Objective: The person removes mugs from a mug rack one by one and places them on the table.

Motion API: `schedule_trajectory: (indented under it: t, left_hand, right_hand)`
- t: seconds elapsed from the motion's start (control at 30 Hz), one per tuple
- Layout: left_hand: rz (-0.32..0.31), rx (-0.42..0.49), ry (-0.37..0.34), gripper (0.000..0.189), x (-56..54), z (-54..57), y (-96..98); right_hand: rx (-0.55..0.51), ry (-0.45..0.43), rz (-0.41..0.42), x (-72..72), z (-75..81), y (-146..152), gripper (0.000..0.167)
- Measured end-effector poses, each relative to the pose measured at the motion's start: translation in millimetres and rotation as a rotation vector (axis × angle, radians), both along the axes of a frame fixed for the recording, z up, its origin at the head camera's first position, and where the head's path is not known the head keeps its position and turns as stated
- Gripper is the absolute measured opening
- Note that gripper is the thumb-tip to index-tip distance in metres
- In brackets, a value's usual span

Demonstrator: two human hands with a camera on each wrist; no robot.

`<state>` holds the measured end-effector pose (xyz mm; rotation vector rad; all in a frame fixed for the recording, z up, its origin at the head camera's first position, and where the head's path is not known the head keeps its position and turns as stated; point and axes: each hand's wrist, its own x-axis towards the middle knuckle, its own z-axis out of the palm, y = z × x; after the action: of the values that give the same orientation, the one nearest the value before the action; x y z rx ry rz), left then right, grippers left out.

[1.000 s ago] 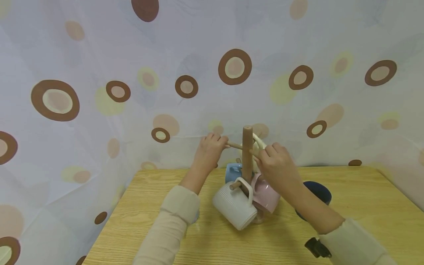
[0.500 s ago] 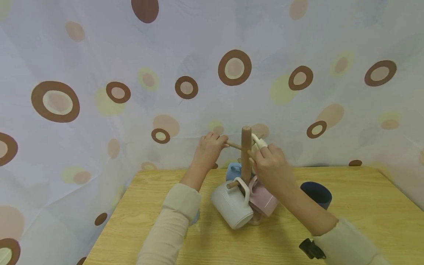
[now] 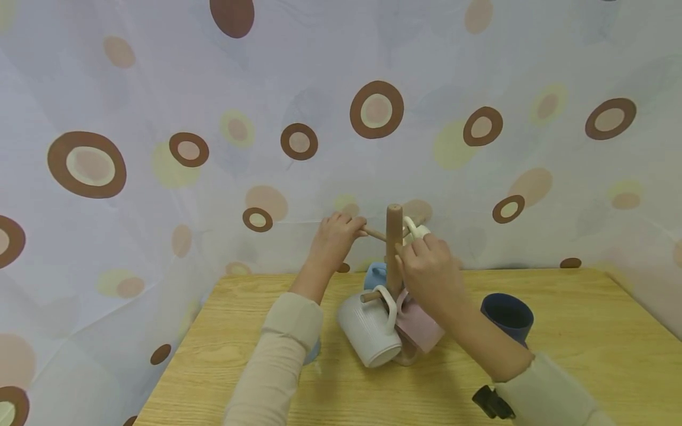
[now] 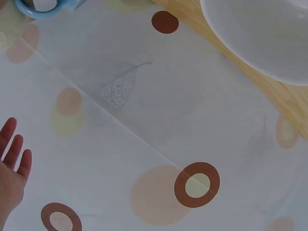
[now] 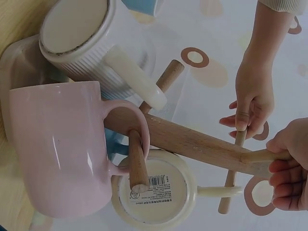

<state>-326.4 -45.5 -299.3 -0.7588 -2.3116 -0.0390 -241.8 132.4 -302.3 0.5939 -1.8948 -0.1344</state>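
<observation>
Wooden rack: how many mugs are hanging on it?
4: white mug in front, pink mug to its right, light blue mug at back left, cream mug higher, at back right. Another could be hidden.

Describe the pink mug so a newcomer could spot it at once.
On the table stands a wooden rack. Low on it hangs the pink mug, right of the ribbed white mug in the head view. It alone is pink, with smooth sides.

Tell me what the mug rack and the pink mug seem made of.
Mug rack: likely wood, matte; its surface is brown and faintly flecked. Pink mug: probably glazed ceramic, glossy; bright highlights streak its smooth side.
</observation>
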Motion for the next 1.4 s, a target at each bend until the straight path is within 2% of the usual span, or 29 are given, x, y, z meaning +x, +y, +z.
schedule_trajectory:
  t: [0.2,0.43,0.67,0.77,0.9,1.0,1.13,1.3,1.4]
  left_hand:
    - [-0.018,0.018,0.0,0.022,-4.4,-2.0,0.7]
    - [-0.057,0.039,-0.121,0.023,-6.3,0.0,1.5]
    - [-0.079,0.061,-0.165,0.024,-8.5,2.0,2.0]
    - [-0.069,0.051,-0.181,0.034,-9.0,2.5,1.6]
    - [-0.054,0.037,-0.189,0.061,-9.6,3.9,1.0]
    - [-0.052,0.042,-0.194,0.056,-10.4,4.7,1.4]
    - [-0.062,0.056,-0.195,0.033,-12.0,4.8,2.5]
    - [-0.067,0.045,-0.163,0.025,-12.8,3.5,2.9]
    - [-0.053,0.033,-0.15,0.028,-12.4,2.9,3.5]
  right_hand:
    - [-0.009,0.035,-0.028,0.5,0.3,-4,0.023]
    - [0.018,0.039,-0.068,3.9,0.8,-8,0.023]
    - [0.002,0.058,-0.07,4.4,3.0,-14,0.028]
    - [-0.005,0.073,-0.085,4.4,4.0,-17,0.029]
    - [-0.01,0.084,-0.115,4.6,4.9,-20,0.031]
    - [-0.01,0.091,-0.128,4.1,5.8,-22,0.032]
    - [-0.012,0.097,-0.14,3.1,5.8,-23,0.033]
    - [-0.024,0.095,-0.134,1.4,2.9,-23,0.033]
    - [-0.027,0.085,-0.127,-0.1,0.9,-21,0.033]
